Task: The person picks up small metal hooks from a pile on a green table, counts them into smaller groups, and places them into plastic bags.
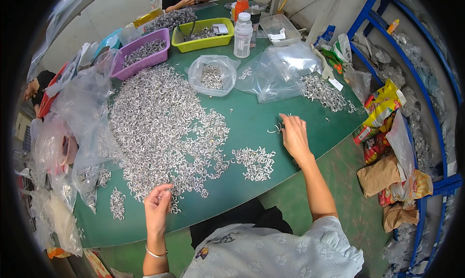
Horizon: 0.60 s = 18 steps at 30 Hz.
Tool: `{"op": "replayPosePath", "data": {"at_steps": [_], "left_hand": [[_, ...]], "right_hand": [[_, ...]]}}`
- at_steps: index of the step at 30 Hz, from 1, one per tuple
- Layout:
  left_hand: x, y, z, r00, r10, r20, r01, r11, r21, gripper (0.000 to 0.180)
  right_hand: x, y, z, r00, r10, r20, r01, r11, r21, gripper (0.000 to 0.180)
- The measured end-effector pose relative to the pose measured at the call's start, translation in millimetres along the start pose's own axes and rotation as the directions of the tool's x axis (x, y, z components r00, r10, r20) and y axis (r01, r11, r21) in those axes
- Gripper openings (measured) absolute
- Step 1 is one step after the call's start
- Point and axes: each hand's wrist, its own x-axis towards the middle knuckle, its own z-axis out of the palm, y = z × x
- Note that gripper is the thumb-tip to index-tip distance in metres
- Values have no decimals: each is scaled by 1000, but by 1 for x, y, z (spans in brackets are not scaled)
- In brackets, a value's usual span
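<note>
The person wears a pale grey-white short-sleeved top with a faint flower pattern and a small dark-and-yellow print near the chest. Both forearms are bare. A thin silver bangle circles the left wrist; the right wrist carries nothing.

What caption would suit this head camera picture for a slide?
A person's left hand picks at a big heap of small metal rings on a green table, while the right hand touches a few loose ones.
</note>
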Motion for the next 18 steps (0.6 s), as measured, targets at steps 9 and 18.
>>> {"op": "replayPosePath", "data": {"at_steps": [9, 18], "left_hand": [[-40, -18, -22, 992, 11, -128, 9, 988, 153, 17], [-55, -32, -136, 881, -72, -467, -99, 938, -332, 28]], "right_hand": [[15, -1, 29, 965, -261, -18, 257, 960, -112, 19], [-22, -16, -7, 982, -165, -92, 179, 968, 176, 20]]}}
